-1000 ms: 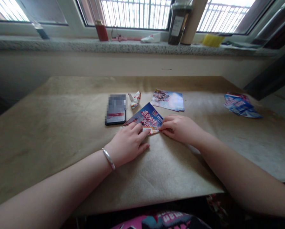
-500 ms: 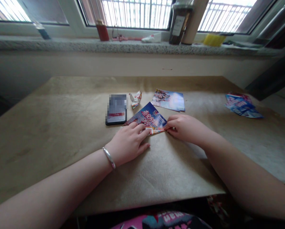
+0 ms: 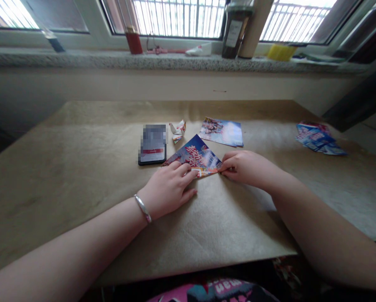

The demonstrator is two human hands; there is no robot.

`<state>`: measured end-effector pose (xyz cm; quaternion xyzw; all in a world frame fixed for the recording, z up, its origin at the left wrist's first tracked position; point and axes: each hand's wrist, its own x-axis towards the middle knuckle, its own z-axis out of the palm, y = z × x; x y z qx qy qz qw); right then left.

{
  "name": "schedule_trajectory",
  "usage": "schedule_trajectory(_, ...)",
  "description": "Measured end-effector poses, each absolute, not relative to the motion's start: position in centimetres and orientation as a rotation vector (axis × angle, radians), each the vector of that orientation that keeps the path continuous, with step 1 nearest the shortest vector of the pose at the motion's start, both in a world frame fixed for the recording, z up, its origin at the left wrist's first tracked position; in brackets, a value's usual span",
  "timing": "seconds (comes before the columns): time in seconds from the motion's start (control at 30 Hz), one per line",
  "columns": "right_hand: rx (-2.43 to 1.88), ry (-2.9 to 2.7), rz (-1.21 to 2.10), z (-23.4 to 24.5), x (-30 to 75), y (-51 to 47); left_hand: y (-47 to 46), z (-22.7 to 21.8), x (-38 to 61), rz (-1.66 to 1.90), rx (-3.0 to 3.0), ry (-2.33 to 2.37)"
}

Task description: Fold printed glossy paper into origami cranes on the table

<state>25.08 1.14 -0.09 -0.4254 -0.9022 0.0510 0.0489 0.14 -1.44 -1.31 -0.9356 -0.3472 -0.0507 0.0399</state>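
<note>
A brown paper sheet (image 3: 81,167) covers the table from the near edge to the far wall. Beyond it, a speckled stone windowsill (image 3: 81,58) runs from left to right under barred windows.

The left hand (image 3: 169,186) lies palm down near the middle of the sheet. Its fingers are stretched out and nearly flat, gripping nothing, and the fingertips press on the near left part of the folded flyer (image 3: 195,156). The right hand (image 3: 249,167) rests just right of that flyer. Its fingers are curled, and the thumb and forefinger are drawn together at the flyer's right corner and touch it. Whether they pinch the corner or only press it down cannot be told.

A pile of flyers (image 3: 316,138) lies well apart at the far right of the sheet, and a flat flyer (image 3: 222,132) lies just beyond the right hand. The folded flyer is a blue and red triangle lying flat in the middle of the sheet, between the two hands, with its apex pointing away. A phone (image 3: 152,144) lies just to its left.

On the sill stand a dark jar (image 3: 234,31) and, just left of middle, a red container (image 3: 134,41). A small folded paper figure (image 3: 178,131) sits between the phone and the flat flyer. A silver bracelet (image 3: 143,208) circles the left wrist.
</note>
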Motion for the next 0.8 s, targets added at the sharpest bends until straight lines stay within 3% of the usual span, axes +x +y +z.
schedule_trajectory(0.8,-1.561,-2.8,0.027,1.2,25.2,0.6,-1.3,-1.7,0.2,-0.125,-2.898,-1.064)
